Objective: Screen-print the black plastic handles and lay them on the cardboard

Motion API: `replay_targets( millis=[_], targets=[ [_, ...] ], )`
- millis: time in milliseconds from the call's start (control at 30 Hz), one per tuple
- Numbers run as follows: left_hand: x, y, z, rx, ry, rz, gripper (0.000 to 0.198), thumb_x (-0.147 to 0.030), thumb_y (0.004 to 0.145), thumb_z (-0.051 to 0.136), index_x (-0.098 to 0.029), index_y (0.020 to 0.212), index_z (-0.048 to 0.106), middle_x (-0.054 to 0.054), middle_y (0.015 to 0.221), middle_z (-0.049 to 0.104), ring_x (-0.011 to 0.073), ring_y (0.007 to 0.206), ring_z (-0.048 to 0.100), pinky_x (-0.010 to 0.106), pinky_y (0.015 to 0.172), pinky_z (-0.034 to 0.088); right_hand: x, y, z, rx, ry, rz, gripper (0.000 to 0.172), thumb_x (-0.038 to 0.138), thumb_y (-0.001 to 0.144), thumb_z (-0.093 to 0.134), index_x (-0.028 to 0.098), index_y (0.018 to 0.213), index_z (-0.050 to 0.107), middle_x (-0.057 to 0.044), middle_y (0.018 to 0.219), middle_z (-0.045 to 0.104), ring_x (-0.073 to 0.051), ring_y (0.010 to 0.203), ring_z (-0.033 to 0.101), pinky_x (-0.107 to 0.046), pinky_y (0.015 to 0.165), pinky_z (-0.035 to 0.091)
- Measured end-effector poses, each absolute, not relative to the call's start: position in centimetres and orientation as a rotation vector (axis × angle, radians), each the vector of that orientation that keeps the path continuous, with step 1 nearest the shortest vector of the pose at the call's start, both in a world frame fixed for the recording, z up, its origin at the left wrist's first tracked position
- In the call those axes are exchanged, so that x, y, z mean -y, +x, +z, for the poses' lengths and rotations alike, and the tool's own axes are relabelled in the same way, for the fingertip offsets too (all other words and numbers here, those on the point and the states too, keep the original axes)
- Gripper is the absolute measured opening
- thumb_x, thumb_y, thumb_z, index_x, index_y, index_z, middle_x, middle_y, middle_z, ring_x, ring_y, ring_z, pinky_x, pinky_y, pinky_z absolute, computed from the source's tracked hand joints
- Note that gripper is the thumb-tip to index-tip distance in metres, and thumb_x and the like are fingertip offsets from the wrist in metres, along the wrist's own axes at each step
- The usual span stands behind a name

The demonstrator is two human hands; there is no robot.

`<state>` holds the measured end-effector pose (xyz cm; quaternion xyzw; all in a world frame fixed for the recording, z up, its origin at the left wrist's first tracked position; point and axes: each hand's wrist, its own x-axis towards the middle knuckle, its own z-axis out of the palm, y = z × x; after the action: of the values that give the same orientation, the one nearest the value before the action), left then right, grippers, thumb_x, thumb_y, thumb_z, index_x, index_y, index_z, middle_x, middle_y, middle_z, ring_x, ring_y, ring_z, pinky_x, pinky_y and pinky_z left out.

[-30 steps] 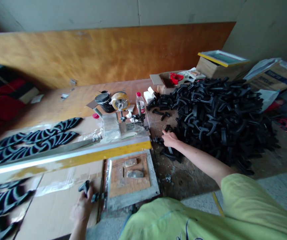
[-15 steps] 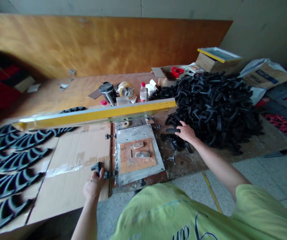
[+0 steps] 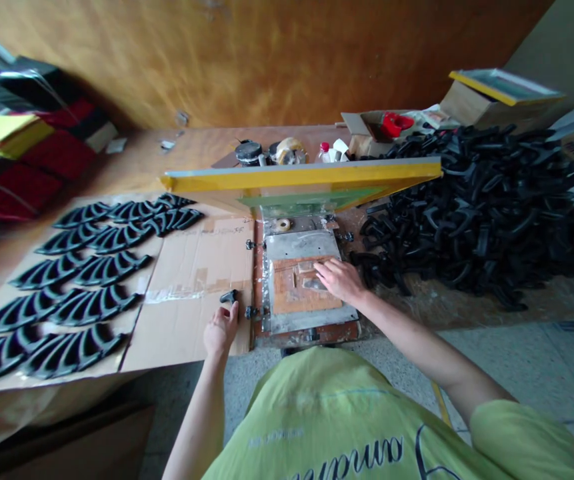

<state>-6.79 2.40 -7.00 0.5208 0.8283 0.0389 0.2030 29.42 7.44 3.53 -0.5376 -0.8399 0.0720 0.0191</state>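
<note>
My left hand (image 3: 221, 330) pinches a small black curved plastic handle (image 3: 229, 295) above the cardboard sheet (image 3: 187, 333). My right hand (image 3: 341, 280) is over a wooden board (image 3: 284, 293) fixed on a grey metal plate (image 3: 301, 245). Its fingers are closed beside the small blocks (image 3: 313, 284) on that board; what they hold, if anything, is hidden. Behind the plate a yellow-edged screen frame (image 3: 307, 175) is tilted up. On the left, black plastic handles (image 3: 87, 307) lie in fanned rows on cardboard.
A large heap of black plastic handles (image 3: 467, 213) covers the right of the table. At the back stand a dark tub (image 3: 249, 154), a tape roll (image 3: 291, 152), a red-capped bottle (image 3: 323, 153) and an open carton (image 3: 361, 133). Red and black stacks (image 3: 57, 153) are at far left.
My right hand has moved left from the heap, where it gripped a black handle, to the wooden board. My left hand still holds its handle over the cardboard. The head view has shifted left.
</note>
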Motion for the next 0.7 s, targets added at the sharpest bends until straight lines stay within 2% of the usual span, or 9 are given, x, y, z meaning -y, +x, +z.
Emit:
replay_targets(
  millis=[100,200,300,400,467,567,633,700],
  targets=[
    [-2.3,-7.1,-6.1,-2.350,1.440,0.172,0.056,-0.062,0.096,0.033,-0.016,0.094,0.065,0.016,0.094,0.073,0.0283,0.085,0.068,0.035,0.073,0.042,-7.8,25.5,1.5,2.742,-1.593,0.231,0.046,0.026,0.104,0.032,0.015,0.145,0.050,-0.014,0.116,0.068,-0.026,0.112,0.057,-0.035,0.090,0.045],
    [-2.4,-7.1,-5.0,-2.341,1.451,0.270,0.051,-0.059,0.096,0.037,-0.017,0.090,0.065,0.010,0.083,0.071,0.0254,0.081,0.066,0.031,0.069,0.038,-7.8,23.4,0.6,2.746,-1.621,0.244,0.057,0.043,0.103,0.038,0.013,0.151,0.040,-0.017,0.124,0.064,-0.028,0.114,0.055,-0.037,0.090,0.046],
    [-2.9,-6.7,-3.7,-2.312,1.449,0.353,0.047,-0.056,0.097,0.040,-0.018,0.088,0.065,0.008,0.078,0.069,0.0226,0.076,0.064,0.029,0.066,0.034,-7.5,23.2,1.1,2.725,-1.646,0.347,0.066,0.054,0.099,0.046,0.012,0.150,0.041,-0.017,0.128,0.062,-0.029,0.117,0.055,-0.037,0.091,0.047],
    [-4.1,-6.0,-2.2,-2.271,1.461,0.459,0.045,-0.053,0.097,0.042,-0.017,0.084,0.065,0.007,0.077,0.068,0.0185,0.072,0.061,0.027,0.064,0.032,-7.3,24.0,1.9,2.725,-1.615,0.408,0.062,0.051,0.098,0.049,0.011,0.146,0.047,-0.018,0.132,0.061,-0.028,0.120,0.056,-0.038,0.096,0.047],
    [-5.3,-5.3,-0.7,-2.230,1.484,0.592,0.046,-0.052,0.098,0.043,-0.016,0.081,0.064,0.005,0.074,0.065,0.0153,0.069,0.057,0.026,0.063,0.032,-7.3,24.6,1.9,2.738,-1.531,0.354,0.059,0.049,0.098,0.051,0.012,0.145,0.050,-0.018,0.140,0.057,-0.029,0.128,0.051,-0.041,0.104,0.042],
    [-7.7,-4.0,2.6,-2.088,1.496,0.934,0.048,-0.055,0.097,0.044,-0.015,0.084,0.066,0.001,0.065,0.057,0.0116,0.062,0.051,0.023,0.060,0.033,-7.2,25.2,0.5,2.794,-1.363,0.287,0.065,0.050,0.096,0.055,0.016,0.150,0.043,-0.015,0.157,0.041,-0.031,0.146,0.033,-0.051,0.119,0.024],
    [-9.5,-2.6,5.7,-1.873,1.450,1.233,0.048,-0.059,0.095,0.046,-0.016,0.094,0.067,-0.002,0.061,0.052,0.0103,0.057,0.047,0.021,0.056,0.035,-7.1,25.2,-0.7,2.817,-1.319,0.288,0.073,0.052,0.094,0.056,0.018,0.155,0.035,-0.013,0.162,0.032,-0.030,0.151,0.024,-0.055,0.122,0.015],
    [-11.2,-0.9,9.2,-1.591,1.365,1.502,0.050,-0.061,0.094,0.046,-0.018,0.107,0.066,-0.004,0.058,0.048,0.0100,0.051,0.044,0.020,0.050,0.035,-6.8,24.9,-1.7,2.797,-1.338,0.287,0.076,0.052,0.094,0.057,0.018,0.157,0.031,-0.012,0.163,0.029,-0.030,0.152,0.022,-0.057,0.123,0.012]
  ],
)
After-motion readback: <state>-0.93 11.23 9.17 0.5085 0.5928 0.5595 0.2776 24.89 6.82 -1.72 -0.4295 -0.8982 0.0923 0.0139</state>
